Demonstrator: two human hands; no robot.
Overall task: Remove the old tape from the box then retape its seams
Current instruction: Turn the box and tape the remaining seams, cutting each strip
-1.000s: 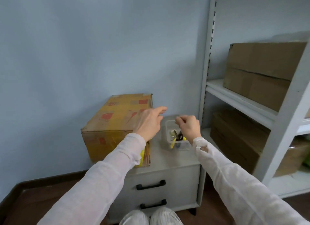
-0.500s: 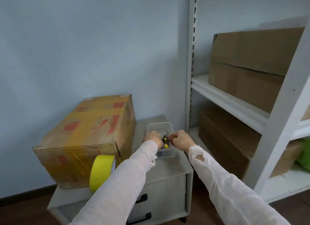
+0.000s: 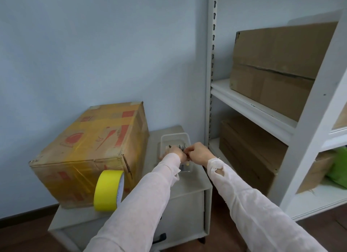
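Note:
A cardboard box (image 3: 90,150) wrapped in old yellowish tape, with red print, sits on a grey drawer cabinet (image 3: 193,187). A roll of yellow tape (image 3: 109,190) stands on edge against the box's front face. Right of the box is a clear plastic container (image 3: 174,137) holding small tools. Both hands are in it. My left hand (image 3: 173,155) grips the container's near left side. My right hand (image 3: 199,154) is curled, pinching a dark tool with a yellow-black handle (image 3: 177,146). Most of the tool is hidden by my hands.
A white metal shelf rack (image 3: 249,103) stands right of the cabinet, with plain cardboard boxes (image 3: 277,67) on its shelves and a green bag (image 3: 338,167) at the far right. A blue wall is behind. The floor is dark wood.
My view has shifted right and closer. Both hands have dropped from above the cabinet into the clear container and closed together around a tool there. The box and tape roll have not moved.

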